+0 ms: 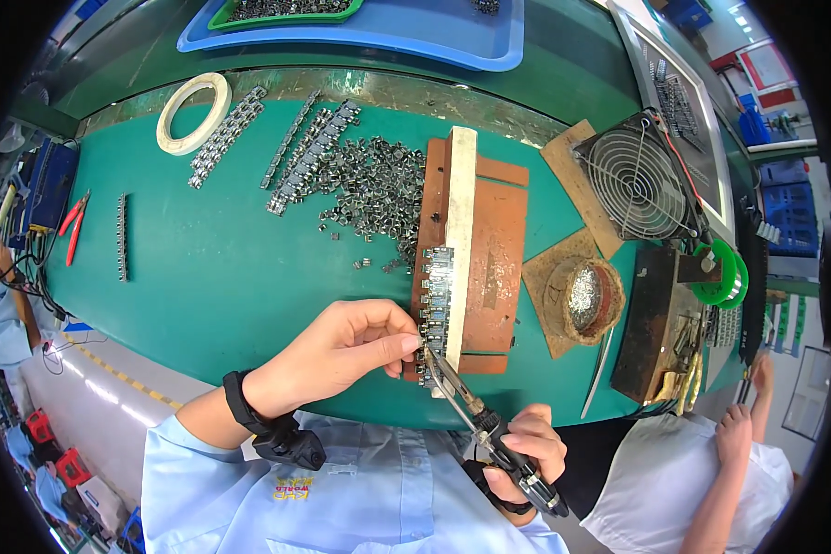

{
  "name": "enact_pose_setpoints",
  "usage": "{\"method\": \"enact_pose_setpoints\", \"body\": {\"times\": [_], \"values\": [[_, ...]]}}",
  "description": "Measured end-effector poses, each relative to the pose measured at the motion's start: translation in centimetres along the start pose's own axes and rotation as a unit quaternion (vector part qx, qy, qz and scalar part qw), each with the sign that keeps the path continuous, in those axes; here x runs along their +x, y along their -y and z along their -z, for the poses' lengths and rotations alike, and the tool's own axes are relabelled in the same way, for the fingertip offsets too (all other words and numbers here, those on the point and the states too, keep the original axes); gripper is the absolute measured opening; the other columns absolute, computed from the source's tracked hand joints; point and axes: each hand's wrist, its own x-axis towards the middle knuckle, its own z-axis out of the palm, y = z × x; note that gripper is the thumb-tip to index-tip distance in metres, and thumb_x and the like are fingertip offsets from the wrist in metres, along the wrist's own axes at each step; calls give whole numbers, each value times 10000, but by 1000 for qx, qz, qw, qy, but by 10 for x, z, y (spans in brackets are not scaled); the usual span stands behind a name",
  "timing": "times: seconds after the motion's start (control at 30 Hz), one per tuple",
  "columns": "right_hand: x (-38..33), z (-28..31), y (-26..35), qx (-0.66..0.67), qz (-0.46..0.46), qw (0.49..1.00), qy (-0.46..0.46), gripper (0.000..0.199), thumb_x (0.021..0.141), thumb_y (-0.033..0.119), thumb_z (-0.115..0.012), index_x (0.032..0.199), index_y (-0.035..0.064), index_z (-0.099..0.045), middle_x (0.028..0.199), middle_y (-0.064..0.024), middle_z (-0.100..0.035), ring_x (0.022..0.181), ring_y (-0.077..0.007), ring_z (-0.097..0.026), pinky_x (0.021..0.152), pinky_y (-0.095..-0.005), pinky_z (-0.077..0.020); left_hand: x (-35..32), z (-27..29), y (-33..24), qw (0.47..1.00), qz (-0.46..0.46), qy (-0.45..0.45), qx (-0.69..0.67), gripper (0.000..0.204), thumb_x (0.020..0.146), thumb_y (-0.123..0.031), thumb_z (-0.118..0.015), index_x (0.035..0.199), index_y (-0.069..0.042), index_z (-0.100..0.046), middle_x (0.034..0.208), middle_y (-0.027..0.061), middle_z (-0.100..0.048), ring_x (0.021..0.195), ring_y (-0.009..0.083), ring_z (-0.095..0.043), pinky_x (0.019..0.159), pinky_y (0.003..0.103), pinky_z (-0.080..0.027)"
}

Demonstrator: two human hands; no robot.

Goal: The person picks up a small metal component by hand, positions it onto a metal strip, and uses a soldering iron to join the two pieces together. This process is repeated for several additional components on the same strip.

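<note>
"What's the right hand (543,451) doing?"

"Its fingers (530,428) wrap a soldering iron (495,429), the tip at the row of metal parts (437,288)."

"Where's that row?"

"On the brown block (497,245), alongside its pale bar (463,189), on the green counter (222,277)."

"And the left hand (332,358)?"

"Its fingers are pinched together at the row's near end; I can't tell whether they grip anything."

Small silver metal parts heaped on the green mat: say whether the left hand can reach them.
Likely yes: mostly bare green mat lies between the left hand and the metal parts, no tool blocking it.
</note>
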Motion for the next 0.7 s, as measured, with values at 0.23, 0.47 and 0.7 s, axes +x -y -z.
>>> {"method": "enact_pose_setpoints", "body": {"times": [0.23,0.47,0.7], "values": [[-3,-4,-5,-11,8,1000,-8,417,636,324,-741,848,22,-549,613,-65,-535,531,-188,-465,578,-345,-375,0,0,-1,1000,3,2,1,163,882,-155,-538,903,6,-559,782,2,-559,694,67,-513,647,200,-432],[-1,1,-5,-26,31,998,39,446,668,339,-724,908,20,-526,684,-84,-542,580,-189,-484,581,-346,-377,0,2,-2,1000,11,4,4,165,881,-153,-539,900,9,-562,786,6,-563,699,72,-519,655,205,-436],[-32,-12,-16,-73,-17,970,-232,507,747,385,-662,1043,49,-423,823,-93,-481,672,-154,-474,575,-272,-370,2,1,-2,1000,12,11,-1,167,882,-154,-539,899,10,-565,800,13,-571,700,75,-521,656,209,-438]]}}
